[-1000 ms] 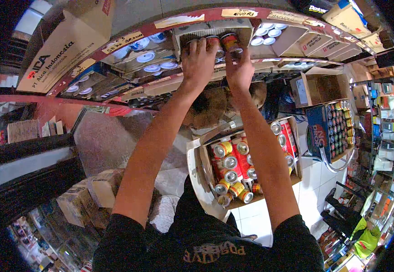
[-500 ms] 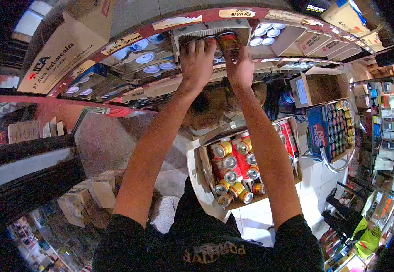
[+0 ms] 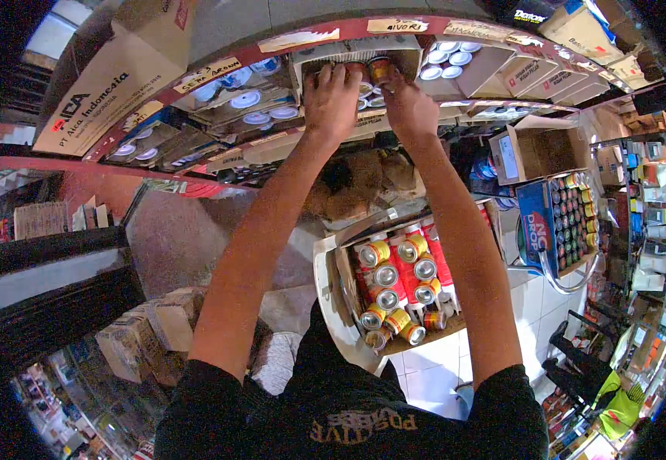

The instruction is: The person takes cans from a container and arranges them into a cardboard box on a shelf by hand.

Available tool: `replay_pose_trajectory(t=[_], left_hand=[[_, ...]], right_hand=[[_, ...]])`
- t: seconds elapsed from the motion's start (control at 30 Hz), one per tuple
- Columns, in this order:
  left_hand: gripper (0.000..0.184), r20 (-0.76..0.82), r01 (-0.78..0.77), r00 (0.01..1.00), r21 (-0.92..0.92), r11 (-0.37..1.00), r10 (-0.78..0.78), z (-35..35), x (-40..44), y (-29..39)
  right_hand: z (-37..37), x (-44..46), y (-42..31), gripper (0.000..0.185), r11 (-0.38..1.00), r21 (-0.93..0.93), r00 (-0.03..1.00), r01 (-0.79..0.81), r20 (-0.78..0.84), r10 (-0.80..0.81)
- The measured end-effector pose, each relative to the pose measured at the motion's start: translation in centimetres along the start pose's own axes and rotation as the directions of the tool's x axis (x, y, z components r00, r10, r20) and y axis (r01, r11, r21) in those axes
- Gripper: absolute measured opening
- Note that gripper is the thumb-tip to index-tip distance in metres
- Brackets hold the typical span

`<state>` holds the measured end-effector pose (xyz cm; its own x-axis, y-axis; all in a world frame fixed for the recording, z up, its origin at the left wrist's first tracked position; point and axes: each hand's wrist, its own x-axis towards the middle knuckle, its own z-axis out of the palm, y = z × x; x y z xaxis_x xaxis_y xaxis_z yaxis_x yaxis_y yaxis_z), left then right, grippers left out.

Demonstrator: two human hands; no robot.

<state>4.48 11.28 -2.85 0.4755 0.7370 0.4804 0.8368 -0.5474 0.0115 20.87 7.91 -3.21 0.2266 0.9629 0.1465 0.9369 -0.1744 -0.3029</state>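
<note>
Both my hands reach into a cardboard box point(image 3: 325, 55) on the shelf in front of me. My left hand point(image 3: 331, 103) is curled over a dark reddish can point(image 3: 358, 70) in the box; its fingertips are partly hidden. On the right, my right hand point(image 3: 412, 111) has its fingers closed against the edge of an orange-and-dark can point(image 3: 380, 69). Pale can ends point(image 3: 371, 100) show between the hands. Below my arms, an open carton point(image 3: 348, 285) holds several yellow-and-red cans point(image 3: 387, 274), some upright and some lying over, on a white chair point(image 3: 327, 295).
White-lidded tins point(image 3: 448, 57) fill neighbouring shelf boxes. A blue carton of cans point(image 3: 534, 222) and an open cardboard box point(image 3: 551, 153) stand to the right. Brown cartons point(image 3: 137, 345) lie at lower left. A person in a yellow-green top point(image 3: 618, 406) is at lower right.
The orange-and-dark can has moved deeper into the shelf box. My right hand has shifted slightly right, its fingers now at the can's edge. My left hand stays nearly in place.
</note>
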Motion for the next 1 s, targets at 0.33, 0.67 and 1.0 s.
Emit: replay_pose_trajectory(t=[0.33, 0.67, 1.0], left_hand=[[0.044, -0.108, -0.103, 0.989, 0.006, 0.995, 0.103, 0.3, -0.2, -0.6], [0.034, -0.186, -0.054, 0.979, 0.131, 0.99, 0.078, 0.1, -0.4, -0.2], [0.039, -0.186, -0.084, 0.978, 0.039, 0.996, 0.09, -1.0, -0.8, -0.5]], right_hand=[[0.2, -2.4, 0.8, 0.072, 0.989, 0.146, 0.999, 0.037, -0.027, -0.034], [-0.2, -3.2, 0.2, 0.075, 0.979, 0.202, 0.999, 0.006, 0.033, -0.013], [1.0, -3.5, -0.1, 0.074, 0.969, 0.243, 0.998, 0.043, -0.053, -0.031]])
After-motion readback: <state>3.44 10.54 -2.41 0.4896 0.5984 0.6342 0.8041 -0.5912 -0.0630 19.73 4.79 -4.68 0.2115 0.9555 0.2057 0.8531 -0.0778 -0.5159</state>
